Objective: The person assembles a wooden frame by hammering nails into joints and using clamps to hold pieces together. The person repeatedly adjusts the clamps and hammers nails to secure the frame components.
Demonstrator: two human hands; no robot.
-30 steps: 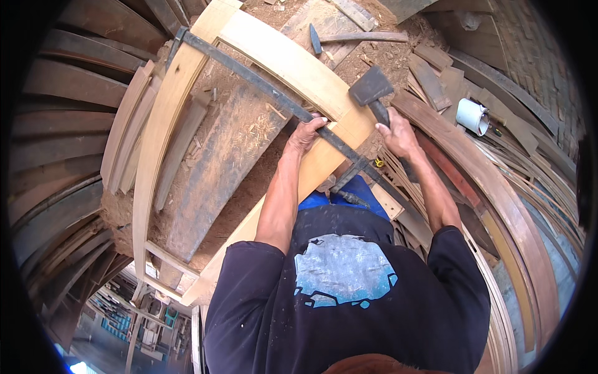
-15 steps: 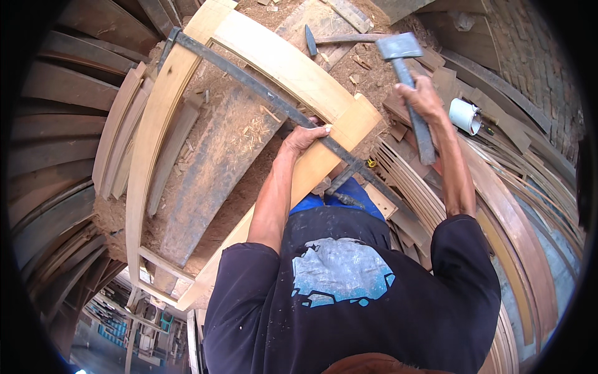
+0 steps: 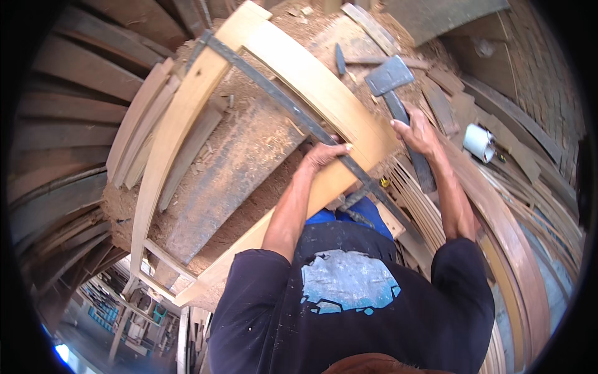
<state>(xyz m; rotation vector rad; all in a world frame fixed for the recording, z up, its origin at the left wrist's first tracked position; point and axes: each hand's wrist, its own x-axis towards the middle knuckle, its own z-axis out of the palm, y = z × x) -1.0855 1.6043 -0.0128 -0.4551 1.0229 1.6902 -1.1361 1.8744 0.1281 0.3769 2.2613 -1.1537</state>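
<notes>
My right hand [image 3: 418, 132] is closed around the dark handle of a mallet [image 3: 390, 76], its grey block head raised close to the near-right corner of a pale wooden frame [image 3: 177, 118]. The frame has curved sides. A long steel bar clamp [image 3: 269, 91] lies slantwise across it, from the far-left corner to near my waist. My left hand [image 3: 325, 156] grips the clamp bar by the frame's near rail, thumb over the top; its other fingers are partly hidden beneath. Whether the mallet head touches the wood, I cannot tell.
Past the frame, a hammer [image 3: 340, 59] lies among shavings. A grey-brown board [image 3: 233, 181] shows through the frame's opening. Curved dark planks [image 3: 68, 115] are stacked at left. On the right are a white cup-like container [image 3: 478, 142], thin strips and long curved boards [image 3: 498, 249].
The mallet head has come down and toward the frame's corner with my right hand. My left hand keeps its hold on the clamp. The whole view has shifted slightly.
</notes>
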